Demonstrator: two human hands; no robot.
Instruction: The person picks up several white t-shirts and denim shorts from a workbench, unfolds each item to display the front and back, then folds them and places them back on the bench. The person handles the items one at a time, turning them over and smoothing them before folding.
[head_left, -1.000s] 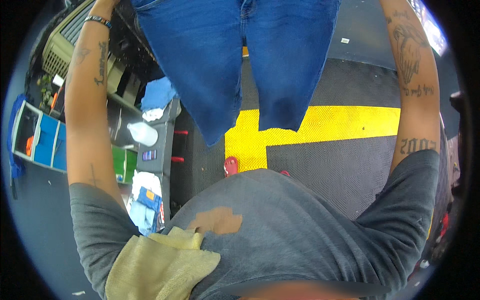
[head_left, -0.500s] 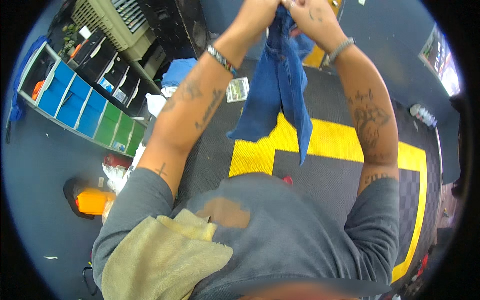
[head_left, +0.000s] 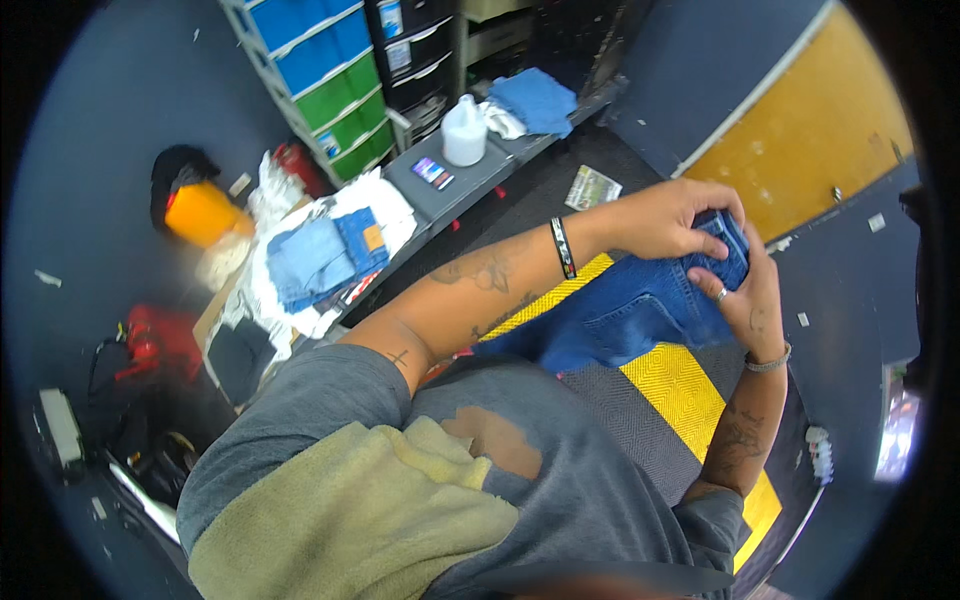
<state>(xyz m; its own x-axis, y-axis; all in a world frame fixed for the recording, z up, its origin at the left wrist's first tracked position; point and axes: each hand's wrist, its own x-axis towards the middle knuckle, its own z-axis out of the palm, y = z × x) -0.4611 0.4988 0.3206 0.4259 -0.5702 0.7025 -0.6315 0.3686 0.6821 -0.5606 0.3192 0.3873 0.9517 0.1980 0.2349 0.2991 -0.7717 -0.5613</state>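
My hands hold a pair of dark blue jeans out in front of me, over the floor to the right. My left hand grips the waistband from the far side, fingers curled over it. Just nearer, my right hand is closed on the same bunched waistband, thumb toward the left hand. A back pocket shows on the cloth, which hangs and trails left behind my left forearm; its lower end is hidden there.
On a low bench at the left lie folded jeans on white cloth, a phone, a white jug and a lighter blue denim pile. Coloured drawers stand behind. A yellow door is at far right.
The jeans have come down from high in front and swung to the right, both hands still on the waistband. My view has turned left, bringing the bench into sight.
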